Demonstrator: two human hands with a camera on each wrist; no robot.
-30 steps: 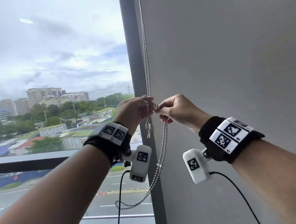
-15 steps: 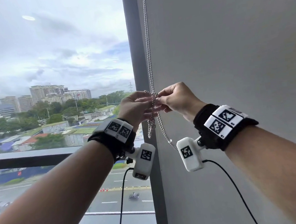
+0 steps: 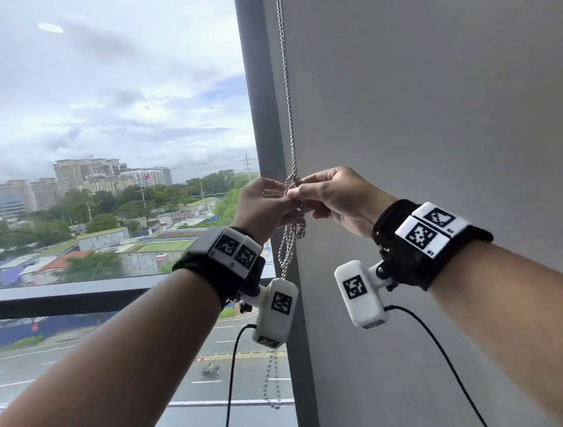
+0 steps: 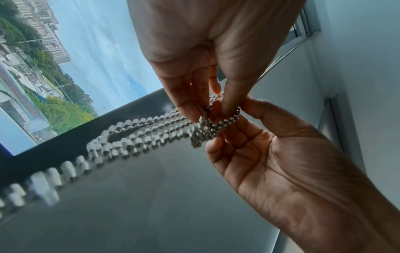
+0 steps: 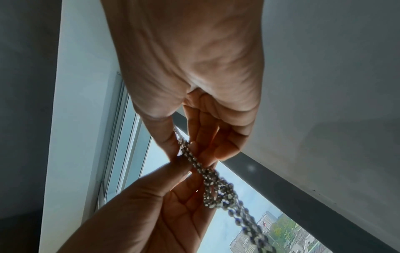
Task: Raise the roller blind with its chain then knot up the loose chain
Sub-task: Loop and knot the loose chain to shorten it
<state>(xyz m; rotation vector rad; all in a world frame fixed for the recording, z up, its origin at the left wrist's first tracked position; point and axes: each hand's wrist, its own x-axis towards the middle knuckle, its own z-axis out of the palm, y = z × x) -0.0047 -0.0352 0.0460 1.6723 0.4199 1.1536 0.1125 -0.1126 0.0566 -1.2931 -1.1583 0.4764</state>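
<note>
A silver bead chain (image 3: 285, 75) hangs straight down beside the dark window frame (image 3: 263, 111). At chest height it is bunched into a knot (image 3: 292, 181) between both hands. My left hand (image 3: 280, 196) pinches the knot from the left, thumb and fingers curled on the beads (image 4: 216, 111). From the right, my right hand (image 3: 300, 196) pinches the same bundle (image 5: 190, 154). Several loose strands (image 3: 291, 240) dangle below the hands, and a dim loop (image 3: 272, 386) reaches lower. The roller blind itself is out of sight above.
A plain grey wall (image 3: 433, 95) fills the right side, close behind the chain. The window pane (image 3: 93, 128) looks out on buildings and a road, with a dark rail (image 3: 57, 297) across it. Black cables (image 3: 230, 373) hang from the wrist cameras.
Both hands have moved up the chain and closer together. The long loop that sagged below them a second ago has been drawn up into a tighter bundle at the fingertips.
</note>
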